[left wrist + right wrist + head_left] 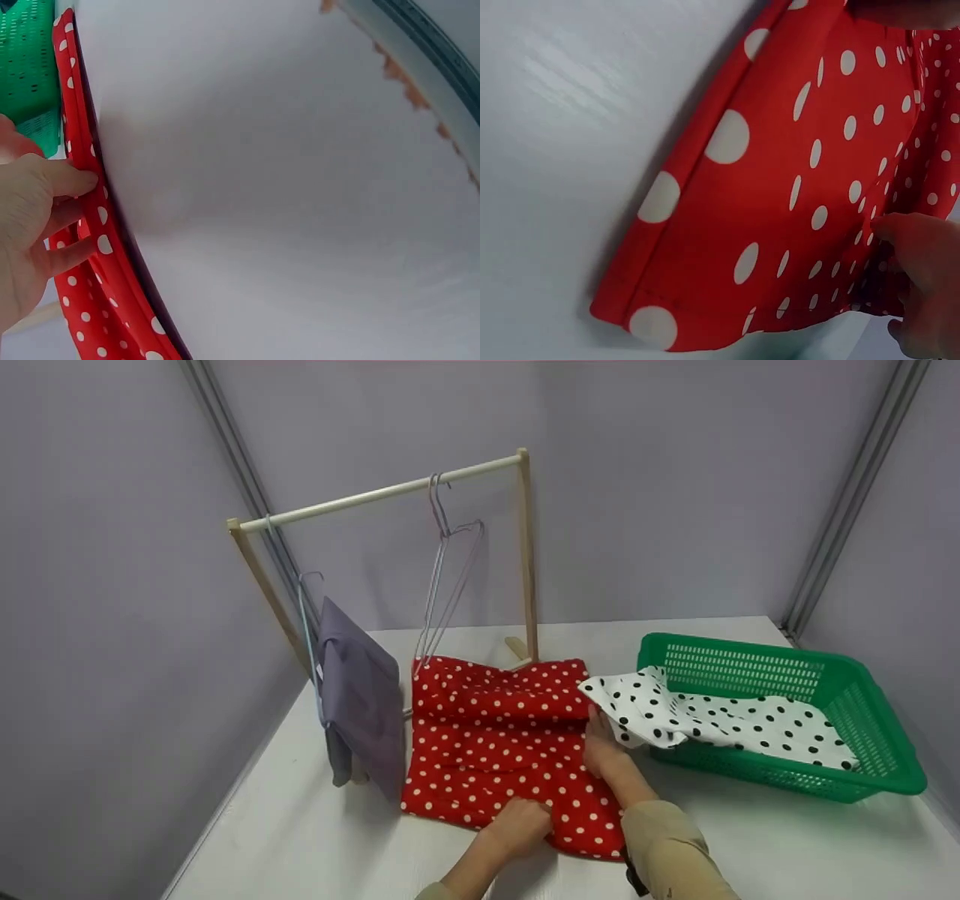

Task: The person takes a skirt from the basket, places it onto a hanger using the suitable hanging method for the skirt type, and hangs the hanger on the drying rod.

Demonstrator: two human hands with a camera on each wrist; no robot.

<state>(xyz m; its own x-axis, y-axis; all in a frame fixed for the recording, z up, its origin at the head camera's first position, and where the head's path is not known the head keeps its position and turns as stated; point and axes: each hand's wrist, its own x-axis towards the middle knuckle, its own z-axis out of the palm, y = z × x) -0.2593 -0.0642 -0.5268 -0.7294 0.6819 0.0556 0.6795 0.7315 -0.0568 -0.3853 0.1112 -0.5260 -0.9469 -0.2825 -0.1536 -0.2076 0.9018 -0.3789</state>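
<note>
A red cloth with white dots (487,765) lies spread on the white table, with folds across its upper half. At its near edge, my left hand (519,826) holds the fabric with bent fingers. In the left wrist view, that hand's fingers (71,259) bear on the hem. My right hand (604,742) is at the cloth's right side, pinching the edge, its fingertips partly hidden by a white cloth with black dots (637,705). The right wrist view shows the right hand (926,277) against the red fabric, some fingers curled.
A green basket (757,769) stands at right, with the white dotted cloth hanging over its left rim. Behind and left is a wooden rack (390,492). It carries wire hangers (442,577) and a grey-purple garment (364,682). Grey walls enclose the table.
</note>
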